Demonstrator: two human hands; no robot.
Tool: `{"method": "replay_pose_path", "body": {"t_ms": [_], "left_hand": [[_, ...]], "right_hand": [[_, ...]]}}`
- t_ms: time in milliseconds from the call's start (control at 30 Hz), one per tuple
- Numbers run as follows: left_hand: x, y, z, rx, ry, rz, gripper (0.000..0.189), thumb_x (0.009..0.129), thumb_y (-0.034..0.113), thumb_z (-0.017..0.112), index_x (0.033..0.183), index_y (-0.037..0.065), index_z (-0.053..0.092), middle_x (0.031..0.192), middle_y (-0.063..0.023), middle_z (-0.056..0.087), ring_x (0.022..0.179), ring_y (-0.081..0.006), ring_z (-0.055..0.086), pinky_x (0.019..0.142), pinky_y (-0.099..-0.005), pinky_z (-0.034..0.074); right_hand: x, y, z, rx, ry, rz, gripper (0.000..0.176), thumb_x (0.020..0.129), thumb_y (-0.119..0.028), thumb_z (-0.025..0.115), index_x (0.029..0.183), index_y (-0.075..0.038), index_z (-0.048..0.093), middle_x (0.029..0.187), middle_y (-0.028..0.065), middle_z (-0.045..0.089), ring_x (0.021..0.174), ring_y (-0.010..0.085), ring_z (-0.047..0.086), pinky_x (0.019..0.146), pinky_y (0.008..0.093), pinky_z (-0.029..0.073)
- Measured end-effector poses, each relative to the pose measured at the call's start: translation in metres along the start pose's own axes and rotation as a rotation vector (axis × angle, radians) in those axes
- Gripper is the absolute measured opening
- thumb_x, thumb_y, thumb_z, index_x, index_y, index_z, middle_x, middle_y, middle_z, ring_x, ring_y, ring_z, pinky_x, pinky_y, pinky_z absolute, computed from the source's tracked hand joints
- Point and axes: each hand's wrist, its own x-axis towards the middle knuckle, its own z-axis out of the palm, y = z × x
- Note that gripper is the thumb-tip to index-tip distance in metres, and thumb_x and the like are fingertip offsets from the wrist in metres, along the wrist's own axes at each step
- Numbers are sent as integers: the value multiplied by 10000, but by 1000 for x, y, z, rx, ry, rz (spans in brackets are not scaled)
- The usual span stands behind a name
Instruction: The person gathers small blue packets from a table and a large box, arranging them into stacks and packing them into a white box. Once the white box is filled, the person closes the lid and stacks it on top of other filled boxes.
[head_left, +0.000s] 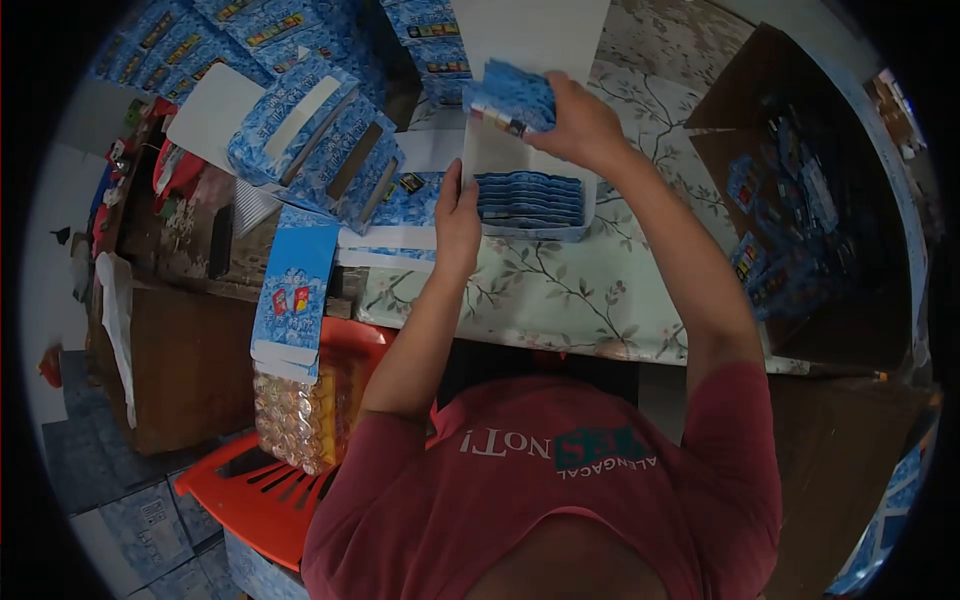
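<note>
An open box (pixel 590 215) stands on the flowered tablecloth, its white lid raised at the back. Several blue packets (pixel 530 200) stand in a row in its near half. My right hand (pixel 580 125) grips a bunch of blue packets (pixel 515 97) above the far half of the box, fingers wrapped round one end. Against the left side of the box rests my left hand (pixel 458 225), thumb and fingers upright along the wall; whether it grips the wall is hard to make out.
A large brown carton (pixel 720 165) with loose blue packets (pixel 800 200) is at the right. Blue printed boxes (pixel 310 140) are stacked at the left and back. A red chair (pixel 250 500) and a wrapped pack of round items (pixel 295 415) are at the lower left.
</note>
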Motion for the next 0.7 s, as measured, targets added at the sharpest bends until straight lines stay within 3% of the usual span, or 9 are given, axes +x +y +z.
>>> {"method": "replay_pose_path", "body": {"t_ms": [33, 100, 300, 333, 400, 433, 500, 633, 700], "left_hand": [[6, -11, -6, -8, 4, 6, 478, 933, 163, 495, 1365, -12, 384, 1292, -125, 501, 1176, -170, 463, 989, -266, 336], [18, -54, -17, 211, -165, 727, 461, 968, 186, 437, 1363, -41, 365, 1295, -156, 496, 1174, -199, 470, 987, -269, 347], [15, -57, -16, 223, -201, 730, 448, 968, 212, 444, 1354, -11, 403, 1306, -106, 482, 1178, -169, 450, 1011, -261, 310], [14, -57, -14, 216, -197, 726, 448, 968, 212, 444, 1354, -11, 403, 1306, -106, 482, 1178, -169, 450, 1011, -261, 310], [10, -56, -9, 153, -178, 726, 494, 973, 236, 445, 1369, -41, 348, 1294, -149, 482, 1159, -190, 457, 999, -272, 328], [9, -56, -8, 154, -179, 719, 494, 973, 236, 445, 1369, -41, 348, 1294, -149, 482, 1159, -190, 457, 999, -272, 328], [7, -56, -7, 204, -205, 701, 509, 976, 256, 444, 1379, -35, 333, 1316, -154, 464, 1186, -197, 440, 1011, -275, 314], [10, -58, -5, 261, -164, 701, 491, 980, 270, 422, 1375, -15, 357, 1326, -141, 452, 1209, -189, 421, 1033, -276, 286], [10, -59, -5, 181, -184, 683, 494, 983, 285, 413, 1366, -23, 368, 1331, -148, 448, 1211, -192, 420, 1033, -278, 287]], "right_hand": [[7, 3, 17, 0, -1, -11, 732, 657, -400, 775, 1183, -36, 417, 1094, 212, 598, 958, 353, 619, 780, 409, 505], [18, 13, 45, -159, -292, -6, 782, 663, -407, 768, 1239, -36, 391, 1086, 223, 598, 957, 352, 612, 762, 394, 493], [42, 33, 32, -162, -678, -26, 866, 633, -402, 798, 1281, -10, 377, 1148, 222, 580, 994, 348, 605, 815, 393, 491], [46, 38, 34, -166, -684, -28, 866, 633, -402, 798, 1281, -10, 377, 1148, 222, 580, 994, 348, 605, 815, 393, 491], [52, 44, 37, 166, -517, -273, 990, 661, -493, 762, 1379, 3, 294, 1159, 243, 576, 1008, 321, 603, 854, 374, 476], [57, 43, 40, 167, -520, -267, 990, 661, -493, 762, 1379, 3, 294, 1159, 243, 576, 1008, 321, 603, 854, 374, 476], [71, 35, 50, 216, -579, 18, 906, 744, -588, 656, 1360, 9, 367, 1188, 235, 563, 1139, 296, 526, 934, 350, 420], [90, 27, 82, 334, -733, 50, 771, 826, -629, 523, 1253, 13, 508, 1194, 229, 560, 1125, 288, 530, 942, 361, 412], [82, 20, 79, 113, -779, -35, 693, 873, -608, 466, 1205, -8, 561, 1194, 209, 567, 1108, 288, 538, 947, 366, 409]]}}
